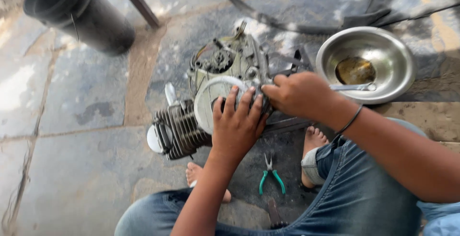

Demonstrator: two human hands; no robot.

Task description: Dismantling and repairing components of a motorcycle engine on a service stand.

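Grey finned metal engine block lies on the stone floor at frame centre, long axis from 8 o'clock (fins) to 2 o'clock (open crankcase). Left hand, nearer, is pressed fingers-spread on its round pale side cover, which lies toward 11 o'clock from the palm. Right hand, fingers together, pinches the cover's 3 o'clock rim.

stone floor: engine, bowl, pliers

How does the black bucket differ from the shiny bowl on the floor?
The black bucket is tall, dark and lies tipped on its side; the steel bowl is shallow, shiny and sits upright. The bowl holds brownish liquid; the bucket's contents cannot be seen. Both are round and rest on the stone floor.
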